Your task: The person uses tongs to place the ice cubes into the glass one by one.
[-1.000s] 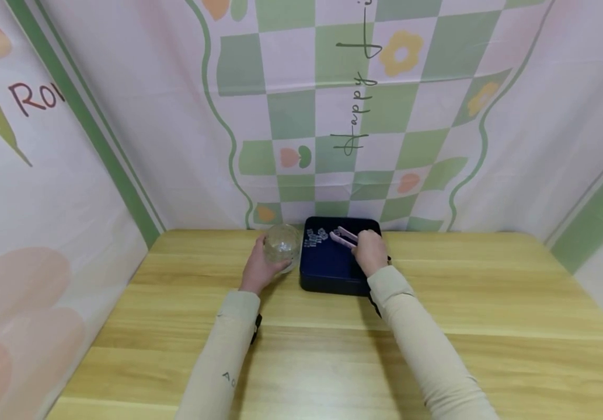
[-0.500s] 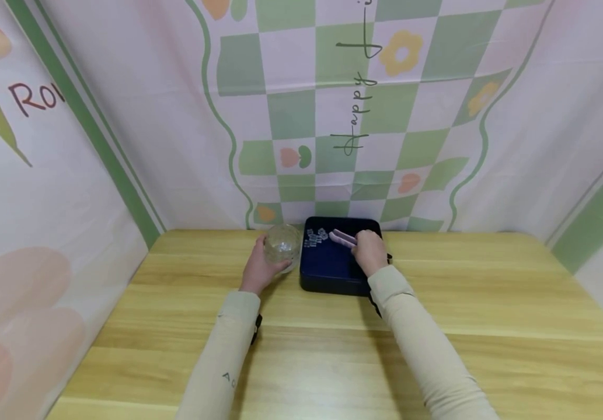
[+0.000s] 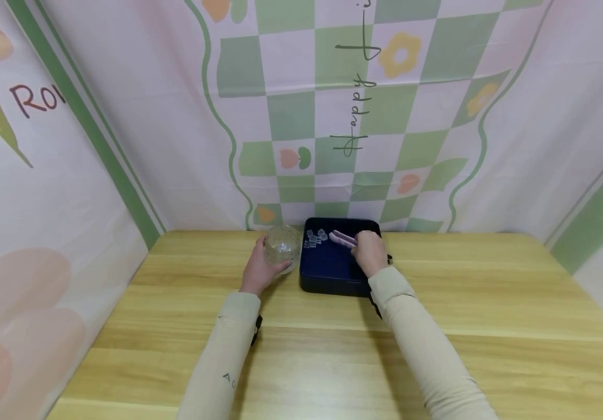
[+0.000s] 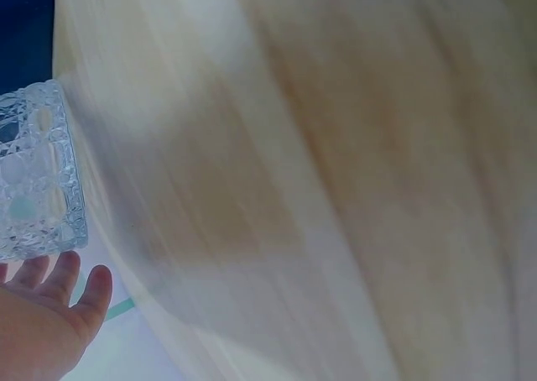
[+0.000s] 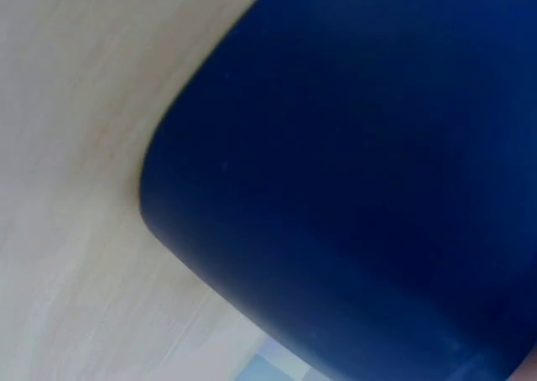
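My left hand (image 3: 261, 269) grips a clear patterned glass bowl (image 3: 282, 245) at the left side of a dark blue, round-cornered tray (image 3: 333, 286). In the left wrist view the cut-glass wall (image 4: 38, 180) shows, fingertips right at its edge. My right hand (image 3: 370, 252) holds pink tongs (image 3: 342, 238) over the tray, their two arms squeezed together and pointing left. Whether a piece sits between the tips I cannot tell. Just left of the tips, several small clear pieces (image 3: 316, 238) lie in a cluster. The right wrist view is mostly filled by the blue tray (image 5: 336, 188).
Both the tray and the bowl are near the back edge of the wooden table (image 3: 306, 361). A checkered, flower-printed cloth (image 3: 333, 116) hangs close behind them. Another printed cloth (image 3: 44, 204) hangs on the left.
The tongs' arms were spread a second ago, with a clear piece near their tips; they have come together. Both hands have kept their places.
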{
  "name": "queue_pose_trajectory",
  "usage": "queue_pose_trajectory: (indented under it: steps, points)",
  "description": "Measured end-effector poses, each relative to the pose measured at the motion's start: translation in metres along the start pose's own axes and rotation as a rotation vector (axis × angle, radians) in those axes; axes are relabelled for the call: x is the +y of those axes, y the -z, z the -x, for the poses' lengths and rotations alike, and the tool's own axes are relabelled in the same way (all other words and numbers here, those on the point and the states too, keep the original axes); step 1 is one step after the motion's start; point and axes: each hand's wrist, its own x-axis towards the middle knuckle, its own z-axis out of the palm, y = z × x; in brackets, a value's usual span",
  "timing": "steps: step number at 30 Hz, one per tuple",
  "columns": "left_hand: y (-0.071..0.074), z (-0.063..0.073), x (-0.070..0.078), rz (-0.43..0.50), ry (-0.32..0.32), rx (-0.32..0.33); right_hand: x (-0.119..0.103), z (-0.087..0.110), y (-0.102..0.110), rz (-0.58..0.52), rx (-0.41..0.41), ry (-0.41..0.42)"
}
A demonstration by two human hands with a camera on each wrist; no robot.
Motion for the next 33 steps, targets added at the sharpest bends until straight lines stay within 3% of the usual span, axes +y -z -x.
queue_pose_trajectory:
  steps: [18,33]
  points:
    - [-0.002,0.0,-0.005,-0.015,0.007,-0.005,0.002,0.001,0.01,-0.097,-0.016,-0.066]
    - [0.0,0.002,0.0,-0.023,-0.002,-0.01,-0.008,0.009,0.033,-0.122,0.098,0.065]
